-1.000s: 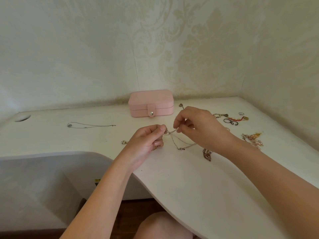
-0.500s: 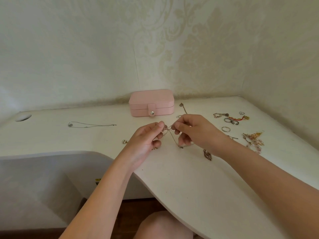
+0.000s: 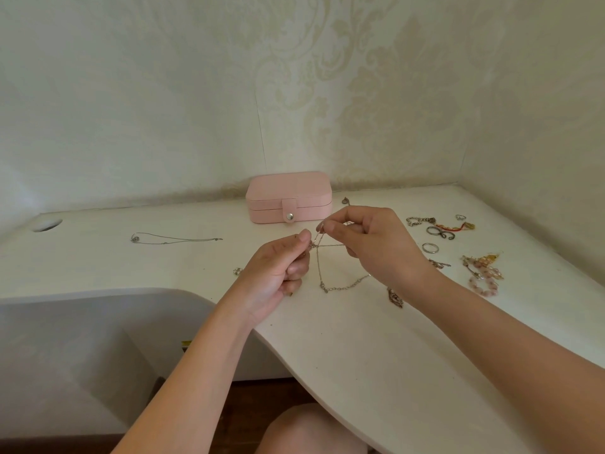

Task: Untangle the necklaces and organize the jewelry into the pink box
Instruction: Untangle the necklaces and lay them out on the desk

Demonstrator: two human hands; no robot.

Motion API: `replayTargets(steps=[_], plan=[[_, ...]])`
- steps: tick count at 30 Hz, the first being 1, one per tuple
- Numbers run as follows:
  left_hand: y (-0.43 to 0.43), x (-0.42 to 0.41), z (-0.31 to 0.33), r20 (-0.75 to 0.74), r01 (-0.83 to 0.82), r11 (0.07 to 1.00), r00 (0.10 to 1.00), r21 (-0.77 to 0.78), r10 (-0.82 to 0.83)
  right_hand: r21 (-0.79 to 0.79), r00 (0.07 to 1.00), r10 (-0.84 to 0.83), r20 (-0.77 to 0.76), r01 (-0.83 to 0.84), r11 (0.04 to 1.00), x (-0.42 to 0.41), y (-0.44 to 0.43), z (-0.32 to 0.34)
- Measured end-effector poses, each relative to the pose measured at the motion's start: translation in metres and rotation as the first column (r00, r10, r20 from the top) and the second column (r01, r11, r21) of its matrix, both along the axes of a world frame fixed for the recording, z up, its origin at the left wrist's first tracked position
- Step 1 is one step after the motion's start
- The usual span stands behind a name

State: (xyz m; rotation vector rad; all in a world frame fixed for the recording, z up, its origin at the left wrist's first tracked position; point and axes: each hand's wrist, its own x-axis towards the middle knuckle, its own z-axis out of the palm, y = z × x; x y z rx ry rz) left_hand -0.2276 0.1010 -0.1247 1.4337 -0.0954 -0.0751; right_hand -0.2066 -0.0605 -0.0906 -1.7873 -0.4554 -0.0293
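**Knot under tension above the counter: snag and drop risks**

My left hand (image 3: 278, 273) has its grip pinched together on the tangled thin silver chain necklaces (image 3: 319, 257) at the knot. My right hand (image 3: 373, 244) has its grip pinched on a strand just at 1 o'clock of that knot. The strands are held above the white curved counter (image 3: 376, 355); a loop with its clasp end trails down to the surface at 6 o'clock.

Risks, in my judgement:
- Pulling the two grips apart would tighten the knot rather than free it; a fine link could kink or break.
- A slipped pinch would drop the chain back into a heap.
- The trailing loop lies near the dark metal pendant (image 3: 394, 296) at 4 o'clock and could catch it if dragged.

Edges and room: the counter's curved front edge runs close at 7 o'clock, below my left wrist; anything dropped there could slide off. Open surface lies at 9 to 10 o'clock, up to the separate straightened silver necklace (image 3: 173, 239). The closed pink rectangular jewelry box (image 3: 289, 196) stands at 12 o'clock against the wall, snap fastened. Loose rings and beaded pieces (image 3: 458, 250) crowd 2 to 3 o'clock.
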Motion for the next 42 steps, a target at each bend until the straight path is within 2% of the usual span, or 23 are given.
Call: replayTargets(steps=[8,17,21,25,30,35,37,38,40,42], plan=[[0.001,0.001,0.001,-0.032,0.027,1.000,0.999,0.012,-0.027,0.017,1.000,-0.019,0.023,0.019,1.000,0.000,-0.002,0.002],[0.000,-0.001,0.001,0.022,-0.033,0.999,0.999,0.019,0.033,0.008,1.000,-0.030,0.009,0.030,1.000,-0.001,-0.003,0.002],[0.001,0.000,0.000,0.023,-0.039,0.998,0.999,0.049,0.038,0.001,0.999,-0.038,0.001,0.038,0.999,-0.002,-0.001,0.001],[-0.002,-0.001,0.000,0.029,-0.026,0.993,0.999,0.117,0.023,-0.032,0.995,-0.077,0.056,0.078,0.996,-0.003,0.001,-0.001],[-0.002,-0.002,0.000,0.031,-0.008,0.992,1.000,0.130,0.004,0.059,0.999,-0.014,-0.043,0.017,0.998,-0.006,0.000,0.002],[-0.001,-0.001,-0.001,0.047,-0.003,0.995,0.999,0.095,-0.002,0.073,1.000,0.014,-0.018,-0.013,0.997,-0.001,0.000,0.004],[0.000,-0.001,-0.001,0.055,0.006,0.997,0.998,0.082,-0.011,-0.002,0.995,0.039,0.090,-0.039,0.999,-0.002,-0.006,0.009],[0.000,-0.001,0.000,0.056,0.011,0.997,0.998,0.076,-0.016,-0.107,0.981,0.061,0.185,-0.041,0.993,-0.002,-0.010,0.011],[0.000,-0.001,0.000,0.054,0.015,0.997,0.998,0.071,-0.019,-0.368,0.914,0.133,0.383,0.018,0.930,-0.002,-0.016,0.014],[0.001,0.000,-0.001,0.047,0.019,0.997,0.999,0.068,-0.023,-0.509,0.834,0.195,0.516,0.115,0.853,0.001,-0.019,0.012]])
